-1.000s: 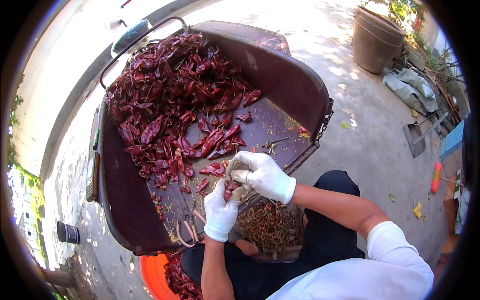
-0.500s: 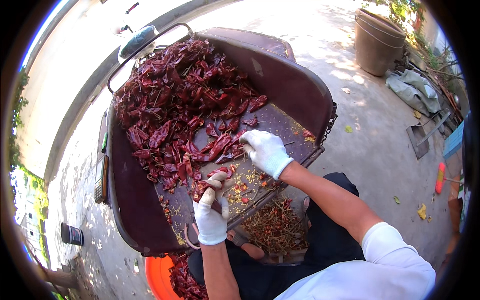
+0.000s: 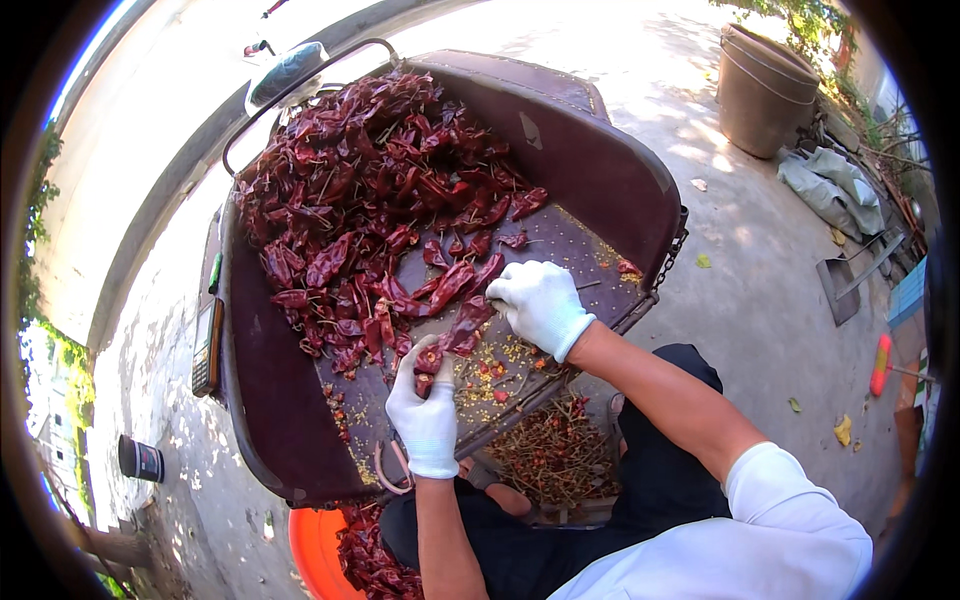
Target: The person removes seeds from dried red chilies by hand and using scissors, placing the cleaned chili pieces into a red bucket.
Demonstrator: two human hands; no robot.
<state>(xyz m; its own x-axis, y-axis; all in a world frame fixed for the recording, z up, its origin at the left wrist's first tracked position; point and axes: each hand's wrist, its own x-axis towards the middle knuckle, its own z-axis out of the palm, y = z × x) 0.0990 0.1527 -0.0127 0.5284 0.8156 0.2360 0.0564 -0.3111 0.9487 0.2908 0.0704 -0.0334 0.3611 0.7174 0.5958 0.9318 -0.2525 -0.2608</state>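
My left hand [image 3: 422, 412], in a white knitted glove, is closed around dried red chili peppers [image 3: 428, 362] near the front edge of a maroon metal cart bed [image 3: 285, 425]. My right hand [image 3: 543, 306], gloved the same way, is pinched at the upper end of another dried chili pepper [image 3: 468, 325], which slants down toward my left fingers. The stem at my right fingertips is too small to make out. Behind both hands, a large heap of dried chilies [image 3: 370, 180] fills the back left of the bed. Yellow seeds [image 3: 510, 355] and stem bits lie beside my right hand.
Below the bed's front edge, a container of stems [image 3: 550, 455] sits between my legs. An orange tub [image 3: 318, 555] holds more chilies. A phone-like device [image 3: 207, 348] hangs outside the left wall. A brown bucket [image 3: 765, 90] and a dustpan [image 3: 842, 285] stand right.
A chili that lay near my right hand now hangs between both hands. My left fingers have turned upward around their chilies. The whole view has shifted slightly.
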